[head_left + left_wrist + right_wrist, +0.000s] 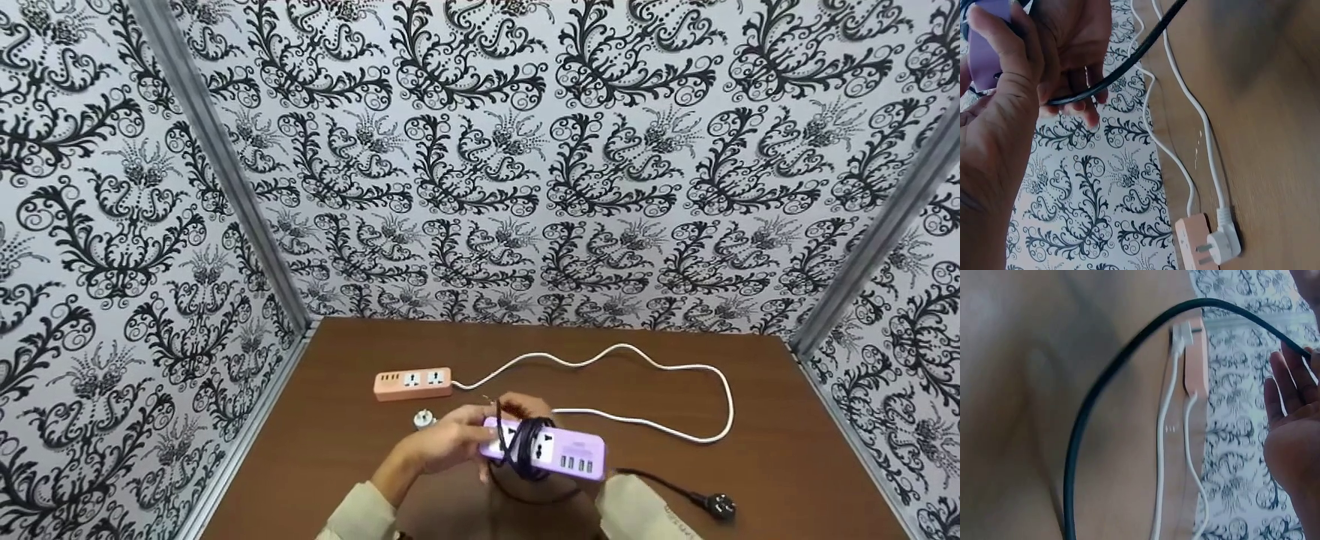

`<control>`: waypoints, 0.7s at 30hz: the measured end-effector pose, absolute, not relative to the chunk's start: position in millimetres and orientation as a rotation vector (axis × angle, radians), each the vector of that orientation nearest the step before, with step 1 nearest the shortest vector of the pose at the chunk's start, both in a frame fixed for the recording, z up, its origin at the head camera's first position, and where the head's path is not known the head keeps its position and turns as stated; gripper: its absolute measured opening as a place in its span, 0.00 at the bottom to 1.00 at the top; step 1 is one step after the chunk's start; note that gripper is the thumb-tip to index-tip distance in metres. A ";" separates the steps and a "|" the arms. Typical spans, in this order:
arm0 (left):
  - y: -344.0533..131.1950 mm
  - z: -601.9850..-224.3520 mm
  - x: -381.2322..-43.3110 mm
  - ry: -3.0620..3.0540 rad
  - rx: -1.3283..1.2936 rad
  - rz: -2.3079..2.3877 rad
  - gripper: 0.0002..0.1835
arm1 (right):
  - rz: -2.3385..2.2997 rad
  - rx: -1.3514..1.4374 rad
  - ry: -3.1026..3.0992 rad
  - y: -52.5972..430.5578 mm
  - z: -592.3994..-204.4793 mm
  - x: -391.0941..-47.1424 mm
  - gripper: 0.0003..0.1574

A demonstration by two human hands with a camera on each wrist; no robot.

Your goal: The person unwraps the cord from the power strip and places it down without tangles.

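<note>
My left hand (450,439) grips the left end of a purple power strip (585,451), which is lifted over the brown table with its sockets and USB ports facing up. Black cord (531,454) is wound in several turns about the strip's middle. Behind the strip is my right hand (527,405), partly hidden by it. In the right wrist view the black cord (1081,422) arcs over to the fingers of my right hand (1297,439), which hold it. The cord's free end, with a black plug (720,507), trails to the right.
A peach-coloured power strip (394,388) lies at the table's back left. Its white cord (729,397) loops across to the right and back, and its white plug (424,418) sits beside my left hand. Patterned walls (480,187) border the brown table (337,345).
</note>
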State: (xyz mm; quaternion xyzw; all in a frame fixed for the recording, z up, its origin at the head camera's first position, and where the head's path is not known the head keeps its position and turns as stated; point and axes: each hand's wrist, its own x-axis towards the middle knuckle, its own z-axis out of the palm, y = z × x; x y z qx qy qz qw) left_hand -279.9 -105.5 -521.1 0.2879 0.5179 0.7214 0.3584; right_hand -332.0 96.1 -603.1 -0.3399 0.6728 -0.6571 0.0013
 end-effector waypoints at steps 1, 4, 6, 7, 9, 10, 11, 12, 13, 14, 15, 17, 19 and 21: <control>-107.0 -522.4 -280.9 1.350 0.749 1.863 0.18 | -2.025 -1.062 2.093 103.5 -589.0 -328.6 0.17; -111.5 -527.7 -283.3 1.393 0.740 1.900 0.15 | -1.866 -1.237 2.197 124.1 -558.7 -324.9 0.07; -114.6 -532.3 -284.1 1.414 0.711 1.937 0.12 | -1.819 -1.181 2.328 131.5 -545.5 -321.4 0.06; -115.9 -534.6 -284.8 1.425 0.693 1.955 0.12 | -1.794 -1.099 2.383 135.1 -541.0 -320.6 0.06; -118.9 -538.2 -285.6 1.452 0.651 1.994 0.12 | -1.772 -0.934 2.451 141.6 -537.3 -321.4 0.08; -120.8 -539.2 -285.7 1.466 0.625 2.013 0.13 | -1.752 -0.860 2.489 144.6 -536.3 -322.5 0.08; -122.7 -539.6 -285.6 1.484 0.599 2.031 0.14 | -1.740 -0.780 2.504 147.4 -534.7 -323.0 0.09; -124.6 -539.5 -285.6 1.500 0.576 2.046 0.15 | -1.730 -0.730 2.518 150.5 -533.1 -324.2 0.09; -126.5 -538.7 -285.5 1.517 0.560 2.060 0.15 | -1.725 -0.689 2.536 153.3 -530.8 -324.9 0.08; -128.2 -537.7 -285.8 1.530 0.547 2.070 0.16 | -1.724 -0.668 2.558 155.9 -527.6 -325.1 0.08; -129.8 -536.7 -286.5 1.543 0.538 2.077 0.17 | -1.726 -0.649 2.586 158.1 -523.3 -324.9 0.07; -134.2 -536.2 -286.9 1.572 0.524 2.090 0.17 | -1.746 -0.626 2.621 161.5 -516.2 -324.2 0.05; -138.0 -538.3 -288.8 1.604 0.509 2.108 0.18 | -1.792 -0.618 2.642 165.1 -509.5 -322.2 0.05; -142.1 -542.9 -291.4 1.663 0.473 2.133 0.19 | -1.846 -0.627 2.638 168.5 -504.6 -319.3 0.05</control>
